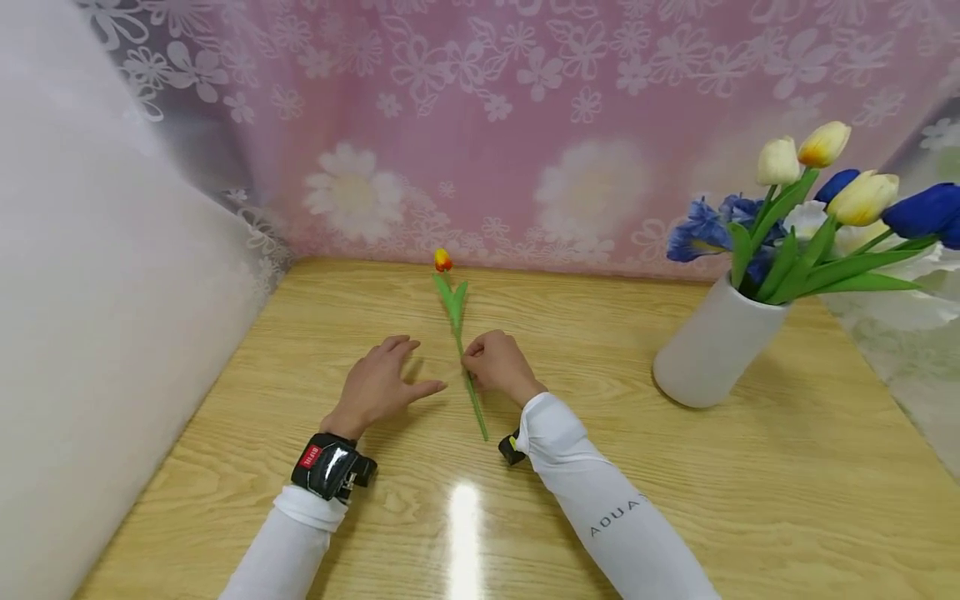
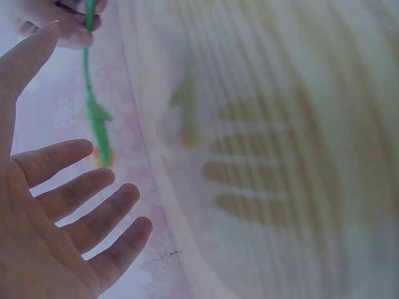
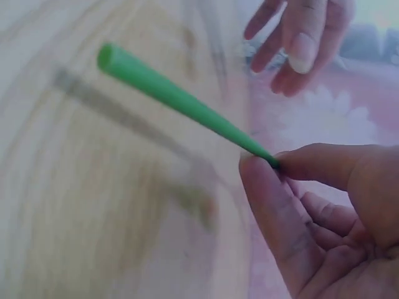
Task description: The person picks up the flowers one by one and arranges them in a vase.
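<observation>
A single artificial tulip (image 1: 457, 315) with a red-and-yellow bloom and green leaves is over the wooden table, its bloom pointing away from me. My right hand (image 1: 498, 364) pinches its stem between thumb and fingertips; the right wrist view shows the cut end of the green stem (image 3: 181, 104) raised off the tabletop. To the left of the stem, my left hand (image 1: 378, 379) has its fingers spread and holds nothing. In the left wrist view the left palm (image 2: 50, 224) faces the tulip's leaves (image 2: 98, 128), with the bloom partly hidden behind a fingertip.
At the right of the wooden table (image 1: 600, 500) a white vase (image 1: 716, 346) leans, filled with white and blue tulips (image 1: 862, 200) and other blue flowers. A pink floral curtain (image 1: 480, 167) hangs along the back edge. White cloth (image 1: 97, 292) borders the left side.
</observation>
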Tool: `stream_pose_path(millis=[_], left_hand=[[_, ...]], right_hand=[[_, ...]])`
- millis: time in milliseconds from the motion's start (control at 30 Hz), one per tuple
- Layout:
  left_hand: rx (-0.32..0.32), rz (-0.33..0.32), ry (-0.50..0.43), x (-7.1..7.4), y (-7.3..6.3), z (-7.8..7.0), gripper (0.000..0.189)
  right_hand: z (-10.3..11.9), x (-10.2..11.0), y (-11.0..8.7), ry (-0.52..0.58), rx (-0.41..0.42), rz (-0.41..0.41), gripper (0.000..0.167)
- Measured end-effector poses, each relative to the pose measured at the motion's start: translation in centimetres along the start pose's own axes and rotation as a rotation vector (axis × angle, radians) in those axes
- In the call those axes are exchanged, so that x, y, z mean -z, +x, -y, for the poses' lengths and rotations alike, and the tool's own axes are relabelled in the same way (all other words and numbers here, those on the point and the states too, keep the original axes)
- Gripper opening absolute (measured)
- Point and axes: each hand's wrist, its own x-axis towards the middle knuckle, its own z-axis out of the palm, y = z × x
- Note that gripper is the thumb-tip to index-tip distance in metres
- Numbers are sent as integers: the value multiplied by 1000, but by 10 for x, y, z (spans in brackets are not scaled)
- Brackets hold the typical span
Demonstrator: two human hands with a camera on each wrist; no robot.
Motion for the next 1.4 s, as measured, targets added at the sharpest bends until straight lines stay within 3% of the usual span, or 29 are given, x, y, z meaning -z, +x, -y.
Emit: stream_pose_path(millis=[200,367,633,800,1133,1400], left_hand=[[-4,9,-34,-3,7,-9,85],[-35,7,-52,-6,14,-19,84],[-83,36,-47,-6,29,-38,84],[-114,52,-61,-6,37,-49,84],[-173,83,-63,-15,44,-69,83],[-206,92,-80,-19,53,-86,83]], right_hand=[[-1,20,-10,170,26,-51,17],[0,39,-20,221,82,-130,18],[-9,76,-36,248,280,-346,15],[-15,97,-47,237,354,-466,17],[-23,135,-70,87,503,-746,16],[-29,165,-87,39,574,-904,16]])
